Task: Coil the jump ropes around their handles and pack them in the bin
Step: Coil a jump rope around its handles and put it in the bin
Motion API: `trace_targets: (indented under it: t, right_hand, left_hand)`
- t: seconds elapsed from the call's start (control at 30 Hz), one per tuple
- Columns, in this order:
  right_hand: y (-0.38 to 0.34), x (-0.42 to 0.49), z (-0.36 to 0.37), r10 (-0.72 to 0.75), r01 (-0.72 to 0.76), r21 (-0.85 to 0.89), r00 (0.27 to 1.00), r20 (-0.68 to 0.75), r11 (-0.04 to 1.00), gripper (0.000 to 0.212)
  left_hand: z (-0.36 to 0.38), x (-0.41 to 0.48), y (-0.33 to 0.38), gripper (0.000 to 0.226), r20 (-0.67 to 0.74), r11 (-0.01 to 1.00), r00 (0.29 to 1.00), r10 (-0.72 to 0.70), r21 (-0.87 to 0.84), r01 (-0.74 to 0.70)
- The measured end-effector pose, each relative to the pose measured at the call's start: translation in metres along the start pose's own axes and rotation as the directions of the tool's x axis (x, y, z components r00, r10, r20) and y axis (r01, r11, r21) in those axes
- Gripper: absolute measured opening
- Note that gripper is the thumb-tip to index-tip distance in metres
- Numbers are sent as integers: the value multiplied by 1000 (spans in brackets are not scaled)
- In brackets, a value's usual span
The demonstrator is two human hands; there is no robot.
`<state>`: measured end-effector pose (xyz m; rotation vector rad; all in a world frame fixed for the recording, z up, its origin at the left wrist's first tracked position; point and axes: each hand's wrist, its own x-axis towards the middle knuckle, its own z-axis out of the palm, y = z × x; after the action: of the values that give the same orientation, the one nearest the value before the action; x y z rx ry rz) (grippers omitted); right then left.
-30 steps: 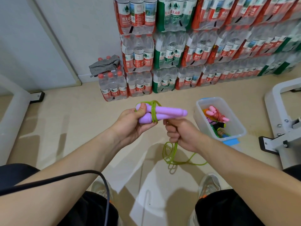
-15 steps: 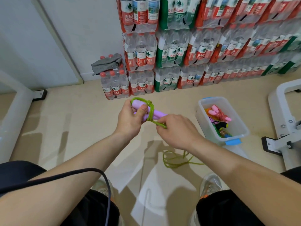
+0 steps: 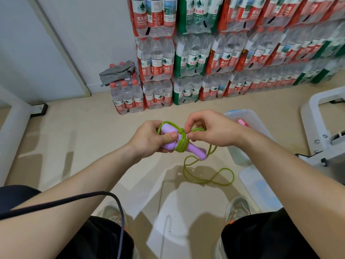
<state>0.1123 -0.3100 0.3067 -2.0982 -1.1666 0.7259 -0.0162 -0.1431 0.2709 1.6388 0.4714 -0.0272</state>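
Above a beige floor (image 3: 74, 146), two purple handles (image 3: 194, 149) are bound by green rope (image 3: 182, 144). Its loose end lies on the floor. The bin (image 3: 261, 126) is mostly hidden behind the right arm. The left hand (image 3: 149, 139) is closed around the handles; the right hand (image 3: 212, 129) pinches the rope.

Right hand (image 3: 214, 130) hides most of bin (image 3: 250, 118) at 3 o'clock; contents mostly unseen. Bottle packs (image 3: 242, 43) cut off at 12.
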Motion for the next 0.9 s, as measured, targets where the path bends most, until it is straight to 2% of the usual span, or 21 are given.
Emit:
trace_targets:
  t: [0.13,0.23,0.3,0.33,0.4,0.47,0.53,0.63,0.67,0.73,0.77,0.8,0.87,0.9]
  right_hand:
    - [12,-1,-7,-29,29,279,1000,-4,960,16]
    - [18,-1,3,39,0,531,997,-62,847,18]
    - [22,0,16,85,-45,683,996,-25,729,19]
    - [24,-1,23,112,-85,723,994,10,685,22]
    - [22,-1,41,172,-161,776,983,68,610,14]
    - [17,2,56,242,-205,820,967,84,534,21]
    - [13,3,65,310,-204,793,951,20,574,33]
    - [12,1,70,335,-213,610,938,-92,763,38]
    - [10,0,70,306,-211,491,944,-122,846,33]
    - [7,-2,67,216,-194,144,962,-165,970,22]
    - [6,-2,66,180,-181,6,971,-157,983,21]
    - [5,-2,63,177,-184,-40,974,-140,982,22]
    - [7,-2,56,189,-188,23,975,-119,982,25]
    - [7,-2,53,166,-168,-2,977,-134,986,23]
  left_hand:
    - [-9,-4,8,26,182,999,983,-28,-25,33]
    - [-15,-8,14,23,283,976,959,-3,-207,64]
    - [-16,-8,14,25,248,939,969,11,-337,76]
    - [-16,-7,14,30,212,923,977,10,-378,73]
    - [-14,-5,12,37,136,893,991,4,-447,58]
    - [-11,-3,9,35,68,864,998,-16,-500,48]
    - [-9,0,6,31,0,853,999,-33,-521,28]
    - [-10,4,1,30,-121,862,992,-41,-507,-26]
    - [-11,5,0,28,-162,869,986,-41,-493,-46]
    - [-10,7,-2,26,-231,880,972,-38,-468,-76]
    - [-9,8,-3,27,-259,884,965,-39,-459,-87]
    - [-9,9,-4,29,-282,886,958,-44,-455,-93]
    - [-10,12,-6,30,-329,885,942,-66,-456,-97]
    - [-11,13,-6,29,-358,886,931,-77,-453,-101]
